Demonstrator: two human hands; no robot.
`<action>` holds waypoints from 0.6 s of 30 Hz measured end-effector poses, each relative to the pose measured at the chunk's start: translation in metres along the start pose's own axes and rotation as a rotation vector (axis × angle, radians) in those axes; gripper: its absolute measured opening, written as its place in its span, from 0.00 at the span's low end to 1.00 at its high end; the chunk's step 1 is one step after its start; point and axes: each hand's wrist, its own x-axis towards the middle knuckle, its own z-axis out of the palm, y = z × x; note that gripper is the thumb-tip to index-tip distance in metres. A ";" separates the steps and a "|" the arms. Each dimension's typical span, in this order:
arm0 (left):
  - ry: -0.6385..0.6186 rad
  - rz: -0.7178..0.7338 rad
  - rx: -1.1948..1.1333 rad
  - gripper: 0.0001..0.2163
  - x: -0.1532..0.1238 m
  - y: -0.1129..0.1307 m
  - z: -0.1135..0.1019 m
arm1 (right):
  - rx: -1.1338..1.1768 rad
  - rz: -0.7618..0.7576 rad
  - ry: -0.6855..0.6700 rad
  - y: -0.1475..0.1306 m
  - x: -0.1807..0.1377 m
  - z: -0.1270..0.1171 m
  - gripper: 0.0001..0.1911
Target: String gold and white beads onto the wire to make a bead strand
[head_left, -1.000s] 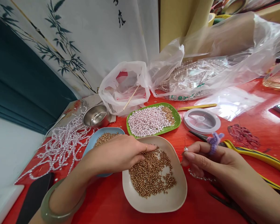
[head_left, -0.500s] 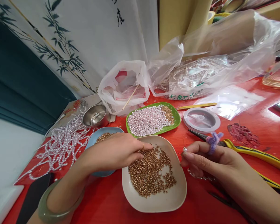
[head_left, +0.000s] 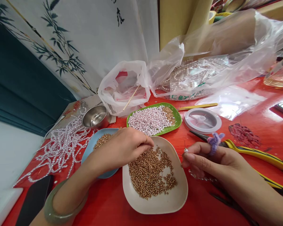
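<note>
My left hand (head_left: 129, 146) is over the top left of a cream bowl (head_left: 153, 205) of small gold beads (head_left: 146, 175). Its thumb and fingertips are pinched together near the beads; whatever they hold, if anything, is hidden. To the right of the bowl, my right hand (head_left: 209, 163) pinches a thin beaded string between thumb and forefinger. A white pearl bead (head_left: 185, 150) shows at the fingertips with a fine end sticking up, and more strung beads (head_left: 200, 177) hang below the fingers. A purple knitted ring (head_left: 215, 142) is on this hand.
Behind the bowl lies a green tray (head_left: 178, 117) of pearls and gold beads. A blue dish (head_left: 86, 155) sits partly under my left forearm. Around them are pearl strands (head_left: 61, 144), a steel bowl (head_left: 96, 117), a spool (head_left: 202, 120), yellow-handled pliers (head_left: 257, 153) and plastic bags (head_left: 124, 81).
My left hand has lifted slightly off the gold beads, and its fingers have gone from pointing into them to a closed pinch. My right hand keeps nearly the same pose.
</note>
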 end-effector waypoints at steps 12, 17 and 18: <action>0.283 0.161 0.541 0.09 0.015 -0.003 0.030 | 0.010 0.014 -0.004 0.002 0.002 -0.002 0.08; 0.277 0.190 0.609 0.08 0.016 -0.003 0.034 | 0.010 0.011 -0.002 0.003 0.002 -0.001 0.08; 0.272 0.199 0.619 0.08 0.016 -0.003 0.034 | -0.003 0.008 0.001 0.003 0.002 -0.001 0.08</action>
